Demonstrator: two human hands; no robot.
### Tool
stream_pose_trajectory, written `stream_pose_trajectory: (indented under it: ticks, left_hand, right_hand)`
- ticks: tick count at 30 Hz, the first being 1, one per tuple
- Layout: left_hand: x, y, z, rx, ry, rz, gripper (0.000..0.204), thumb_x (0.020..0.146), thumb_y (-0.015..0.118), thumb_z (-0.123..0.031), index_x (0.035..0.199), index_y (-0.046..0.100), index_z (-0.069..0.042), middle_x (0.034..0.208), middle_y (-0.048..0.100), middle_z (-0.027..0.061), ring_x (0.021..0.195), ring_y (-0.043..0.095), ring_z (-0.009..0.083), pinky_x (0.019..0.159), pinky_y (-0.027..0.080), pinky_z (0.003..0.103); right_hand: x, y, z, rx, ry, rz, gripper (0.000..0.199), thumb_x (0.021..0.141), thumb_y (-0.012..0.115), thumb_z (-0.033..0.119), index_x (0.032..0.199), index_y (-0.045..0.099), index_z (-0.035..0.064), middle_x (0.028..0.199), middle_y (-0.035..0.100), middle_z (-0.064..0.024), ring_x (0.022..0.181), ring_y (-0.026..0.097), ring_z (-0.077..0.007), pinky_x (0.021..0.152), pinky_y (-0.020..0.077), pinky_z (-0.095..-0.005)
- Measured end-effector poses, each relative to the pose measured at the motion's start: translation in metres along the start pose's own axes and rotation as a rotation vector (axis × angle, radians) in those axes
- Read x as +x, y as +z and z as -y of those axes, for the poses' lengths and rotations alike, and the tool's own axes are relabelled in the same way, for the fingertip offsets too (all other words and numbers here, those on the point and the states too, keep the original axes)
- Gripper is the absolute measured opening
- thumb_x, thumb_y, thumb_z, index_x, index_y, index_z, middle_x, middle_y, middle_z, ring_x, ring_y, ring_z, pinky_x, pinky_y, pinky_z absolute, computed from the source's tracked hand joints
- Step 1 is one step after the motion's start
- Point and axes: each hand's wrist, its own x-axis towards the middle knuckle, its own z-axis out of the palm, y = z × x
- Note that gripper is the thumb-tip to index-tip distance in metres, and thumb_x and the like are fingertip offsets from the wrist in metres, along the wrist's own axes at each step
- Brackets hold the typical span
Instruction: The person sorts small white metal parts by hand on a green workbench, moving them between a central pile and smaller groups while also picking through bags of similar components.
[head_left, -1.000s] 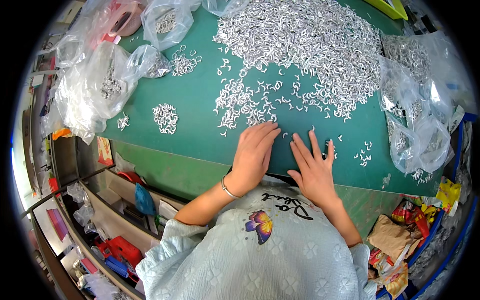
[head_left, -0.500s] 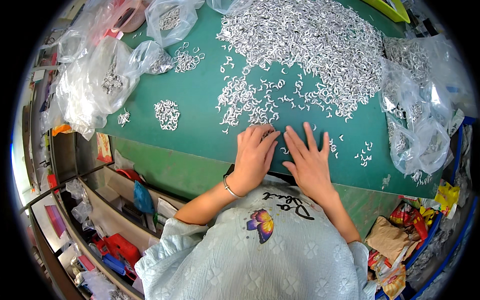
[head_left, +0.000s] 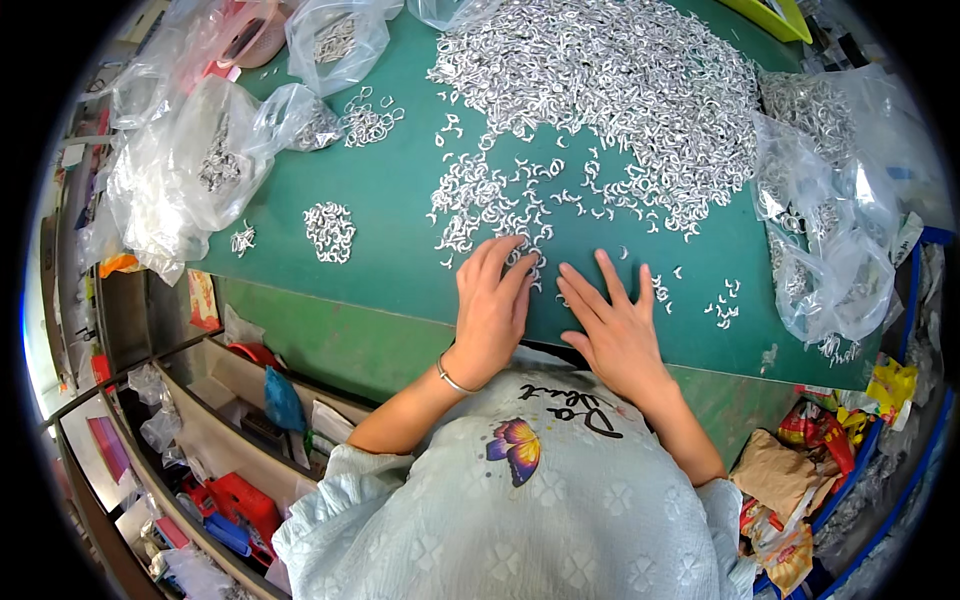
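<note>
My left hand (head_left: 490, 305), with a bangle on its wrist, rests on the green tabletop with fingers apart and slightly bent. Its fingertips touch the near edge of a loose spread of small silver crescent-shaped metal pieces (head_left: 475, 195). A few of those pieces show along its index finger; what lies under the palm is hidden. To its right, my right hand (head_left: 618, 328) lies flat with fingers spread, holding nothing. Several more crescent pieces (head_left: 661, 292) sit just beyond its outer side. Farther away rises a large heap of the same silver pieces (head_left: 610, 80).
Left on the table are a small pile of pieces (head_left: 329, 232), silver rings (head_left: 372, 120) and clear plastic bags (head_left: 222, 130). More filled bags (head_left: 835, 280) line the right edge. A yellow-green tray (head_left: 775, 15) stands far right; an open drawer (head_left: 260, 400) is below left.
My left hand has shifted slightly left and its fingers have straightened and parted, uncovering several crescent pieces beside them. My right hand stays spread in nearly the same place.
</note>
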Motion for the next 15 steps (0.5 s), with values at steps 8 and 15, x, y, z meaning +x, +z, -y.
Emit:
stream_pose_trajectory:
  ticks: [8, 15]
  left_hand:
    - [-0.006, 0.005, 0.003, -0.161, 0.056, 0.022, 0.03, 0.081, 0.063, 0.004, 0.11, 0.062, 0.001, 0.132, 0.054, 0.015, 0.129, 0.046, 0.0352, 0.109, 0.032, 0.049]
    - [-0.009, 0.015, -0.021, -0.13, 0.11, 0.191, 0.04, 0.077, 0.075, -0.008, 0.115, 0.062, -0.004, 0.142, 0.049, 0.0129, 0.137, 0.038, 0.035, 0.111, 0.017, 0.064]
  right_hand:
    - [-0.057, -0.001, -0.014, -0.09, 0.254, -0.005, 0.074, 0.077, 0.073, 0.033, 0.141, 0.045, 0.009, 0.154, 0.032, 0.0009, 0.145, 0.02, -0.0338, 0.107, 0.0149, -0.07]
    - [-0.063, 0.002, -0.021, -0.105, 0.344, -0.11, 0.071, 0.081, 0.069, 0.029, 0.143, 0.042, 0.006, 0.155, 0.03, -0.002, 0.145, 0.019, -0.035, 0.109, 0.0108, -0.0676]
